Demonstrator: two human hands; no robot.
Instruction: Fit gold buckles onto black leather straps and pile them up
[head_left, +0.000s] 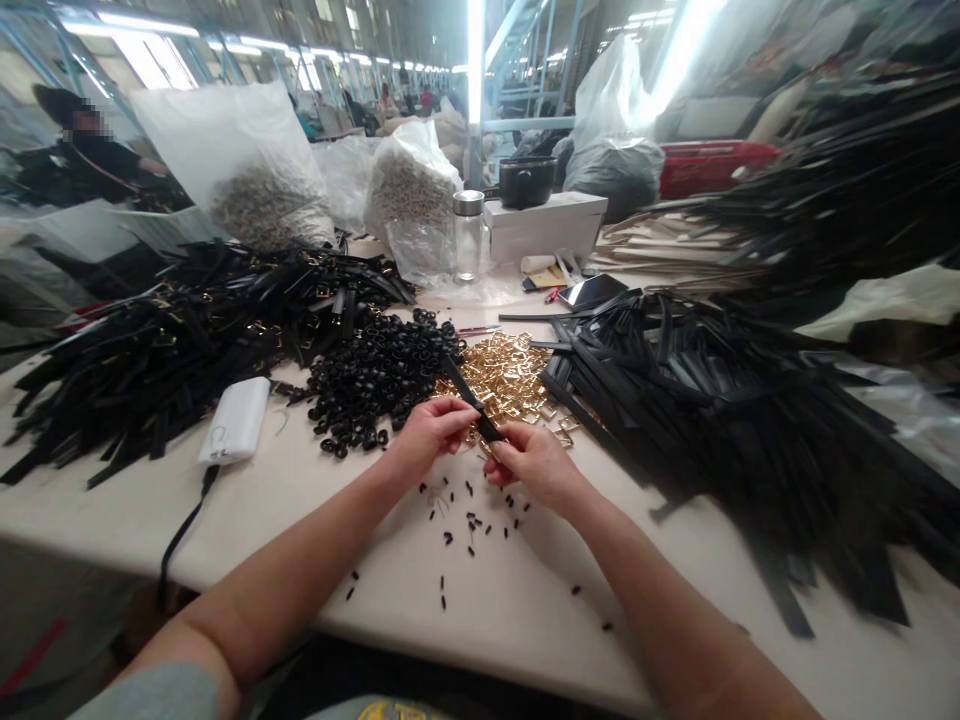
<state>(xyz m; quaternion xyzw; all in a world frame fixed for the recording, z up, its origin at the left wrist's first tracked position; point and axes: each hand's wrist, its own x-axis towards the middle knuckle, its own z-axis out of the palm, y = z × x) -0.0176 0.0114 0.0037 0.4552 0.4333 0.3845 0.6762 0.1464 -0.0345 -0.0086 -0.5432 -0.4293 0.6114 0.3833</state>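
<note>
A black strap (466, 384) runs between my two hands, slanting up and away to the left. My left hand (436, 428) pinches it from the left side, with fingertips on its edge. My right hand (534, 462) grips its near end between thumb and fingers. Whether a buckle sits at that end is hidden by the fingers. Just beyond the hands lies a heap of gold buckles (510, 372). To its left is a pile of black loops (375, 375). Small black bits (471, 522) are scattered on the table below my hands.
Black straps (675, 390) are heaped at right; straps with gold buckles (195, 310) cover the left. A white power bank (236, 420) with a cable lies on the table (300, 550). Behind stand a glass bottle (468, 240), a white box (544, 228) and filled plastic bags (412, 180). A person (97, 150) is far left.
</note>
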